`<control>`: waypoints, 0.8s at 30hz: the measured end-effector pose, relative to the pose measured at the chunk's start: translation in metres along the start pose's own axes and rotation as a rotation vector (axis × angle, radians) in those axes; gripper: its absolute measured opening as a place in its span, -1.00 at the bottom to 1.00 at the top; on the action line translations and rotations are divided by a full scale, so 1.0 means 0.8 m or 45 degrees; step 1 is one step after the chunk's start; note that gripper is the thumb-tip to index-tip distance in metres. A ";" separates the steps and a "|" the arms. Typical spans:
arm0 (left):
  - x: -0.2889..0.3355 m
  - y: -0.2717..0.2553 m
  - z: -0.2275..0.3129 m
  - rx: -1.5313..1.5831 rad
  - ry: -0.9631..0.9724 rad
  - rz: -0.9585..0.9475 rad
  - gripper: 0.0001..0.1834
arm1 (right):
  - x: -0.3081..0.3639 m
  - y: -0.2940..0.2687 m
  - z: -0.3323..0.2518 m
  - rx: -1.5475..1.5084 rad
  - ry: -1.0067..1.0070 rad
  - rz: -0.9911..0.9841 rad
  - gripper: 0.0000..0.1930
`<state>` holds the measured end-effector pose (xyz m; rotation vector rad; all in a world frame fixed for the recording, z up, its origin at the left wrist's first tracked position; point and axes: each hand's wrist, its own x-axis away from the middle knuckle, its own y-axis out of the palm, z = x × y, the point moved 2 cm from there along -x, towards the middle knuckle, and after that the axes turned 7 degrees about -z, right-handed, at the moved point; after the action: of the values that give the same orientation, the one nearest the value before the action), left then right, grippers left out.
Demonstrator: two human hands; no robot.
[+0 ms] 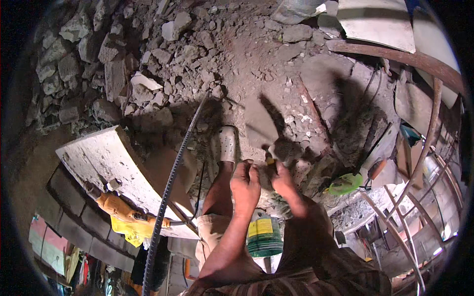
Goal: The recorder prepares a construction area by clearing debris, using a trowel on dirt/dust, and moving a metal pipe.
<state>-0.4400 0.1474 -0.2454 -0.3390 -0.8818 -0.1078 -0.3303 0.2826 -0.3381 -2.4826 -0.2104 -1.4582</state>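
My right hand point(283, 185) is closed around the short yellow-and-dark handle point(269, 158) of a tool whose working end I cannot make out. Beside it, my left hand point(245, 185) is held with its fingers curled in; whatever it may grip is hidden. Just beyond both hands lies a flat grey piece point(260, 123) on the dusty ground. Perforated white clogs point(226, 143) are on my feet, one on each side of the hands. Below my wrists, a green bucket point(266, 244) with a yellow label stands between my legs.
Broken concrete rubble point(74, 64) is heaped at far left. A long ribbed steel bar point(173, 177) slants past my left leg. An orange power tool point(118, 204) rests on a whitish slab point(101, 155). Rightward are a lime-green dish point(345, 184), bent poles point(432, 118) and boards point(377, 22).
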 end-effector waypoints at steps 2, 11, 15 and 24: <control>0.001 -0.011 -0.015 0.116 0.036 0.069 -0.82 | 0.014 0.015 -0.013 -0.002 0.008 -0.014 -0.65; 0.014 -0.011 -0.009 0.025 -0.149 -0.026 -0.82 | -0.138 0.029 -0.094 0.023 0.300 -0.409 -0.54; 0.017 0.003 0.012 0.040 -0.156 -0.064 -0.81 | -0.154 0.006 -0.058 0.067 0.083 -0.082 -0.56; 0.020 0.002 -0.002 0.001 -0.131 -0.048 -0.83 | -0.091 -0.038 -0.096 -0.036 -0.113 -0.336 -0.57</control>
<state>-0.4281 0.1494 -0.2344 -0.3296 -0.9906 -0.1257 -0.4378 0.2900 -0.3614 -2.6251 -0.5573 -1.4549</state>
